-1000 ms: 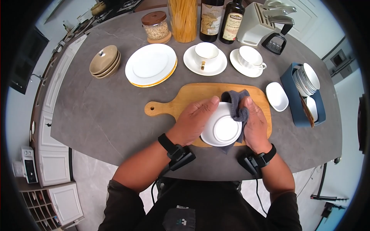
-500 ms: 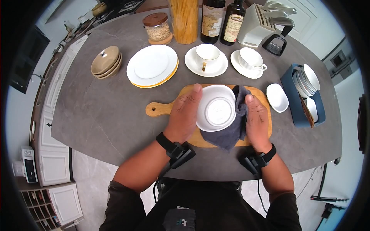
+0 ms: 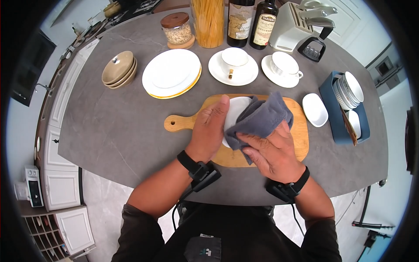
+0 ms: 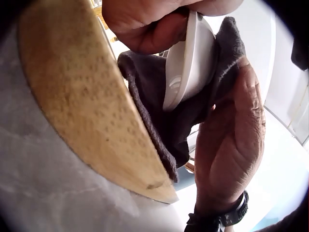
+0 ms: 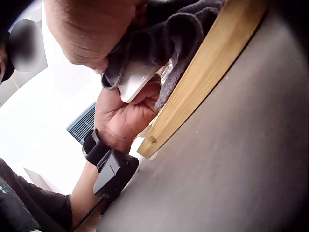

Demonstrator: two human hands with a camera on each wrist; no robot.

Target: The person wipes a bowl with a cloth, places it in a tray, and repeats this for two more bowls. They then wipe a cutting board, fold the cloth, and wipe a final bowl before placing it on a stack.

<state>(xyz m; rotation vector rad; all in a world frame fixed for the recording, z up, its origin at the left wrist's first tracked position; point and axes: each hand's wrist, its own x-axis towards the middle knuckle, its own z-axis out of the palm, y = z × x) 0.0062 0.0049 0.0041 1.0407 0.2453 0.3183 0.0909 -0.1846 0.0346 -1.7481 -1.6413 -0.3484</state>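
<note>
Fingers of my left hand (image 3: 207, 131) are clamped on the edge of the bowl (image 3: 235, 111), which I hold tilted over the board (image 3: 300, 135). My right hand (image 3: 277, 155) has its fingers bent into the cloth (image 3: 262, 118), gripping it against the bowl; the folds cover much of the white surface, and I cannot tell how every fingertip lies beneath. Straps (image 3: 189, 162) circle both wrists. The board lies on the grey table (image 3: 109, 135), its handle (image 3: 175, 123) pointing to my left. Just beside its right edge sits a white dish (image 3: 314, 110), and next to that a blue bin (image 3: 334, 124) with stacked bowls (image 3: 348, 91) in it. Beyond the board stand two cups on saucers, with plates (image 3: 171, 69) and brown bowls (image 3: 118, 69) farther left. Jar (image 3: 177, 32), pasta (image 3: 207, 24), bottles (image 3: 263, 28) and knife block (image 3: 289, 27) line the far edge.
</note>
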